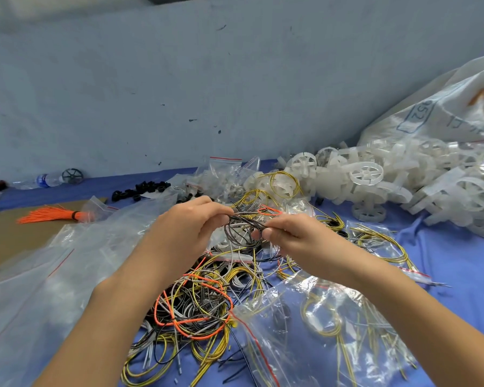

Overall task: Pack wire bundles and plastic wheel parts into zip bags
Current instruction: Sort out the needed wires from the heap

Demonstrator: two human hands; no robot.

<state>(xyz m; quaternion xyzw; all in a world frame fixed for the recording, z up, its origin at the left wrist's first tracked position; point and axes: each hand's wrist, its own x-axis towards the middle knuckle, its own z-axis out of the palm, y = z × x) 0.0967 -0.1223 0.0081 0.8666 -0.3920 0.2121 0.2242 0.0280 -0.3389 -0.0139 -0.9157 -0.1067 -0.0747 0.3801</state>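
both hands up over the pile, and between them a small coil of dark wire [242, 229], lifted clear of the heap. the left hand [183, 229] pinches the coil's upper left edge with curled fingertips; the right hand [288, 237] pinches its right side between thumb and forefinger. directly under the hands lies the loose tangle of wires [196, 305], yellow, grey, black and orange loops on the blue table cover [458, 263]. below the right wrist sits a clear zip bag [319, 325] with yellow wires inside. beyond the right hand, a heap of white plastic wheels [397, 180] spills from a big white sack [442, 107]. out past the left hand, an orange wire bundle [51, 214] lies on brown cardboard, and empty clear bags [39, 275] spread beneath the left forearm.
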